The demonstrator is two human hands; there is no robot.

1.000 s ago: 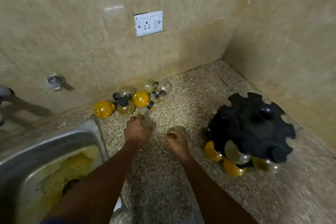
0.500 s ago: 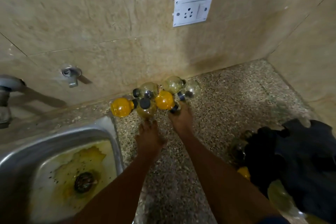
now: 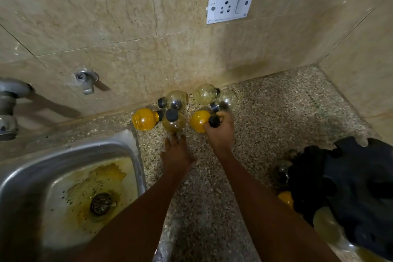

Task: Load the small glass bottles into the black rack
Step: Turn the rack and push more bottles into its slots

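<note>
Just right of the steel sink (image 3: pixel 131 140), 6 small bottles (image 3: pixel 175 100) cluster against the wall. The right hand (image 3: pixel 220 132) grips a yellow bottle (image 3: pixel 200 121) by its cap for lifting; the left hand (image 3: pixel 176 153), fingers straight, touches another. The black rack (image 3: pixel 350 187) waits farther right.

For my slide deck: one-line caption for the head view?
Right hand grips an orange bottle by the wall; left hand reaches alongside.

A speckled stone counter (image 3: pixel 265 134) carries a cluster of small round bottles (image 3: pixel 176 121) at the foot of the wall. Right of that cluster sits the black rack (image 3: pixel 350 187). Left of the cluster, a steel sink (image 3: pixel 70 153) is sunk into the counter.
</note>
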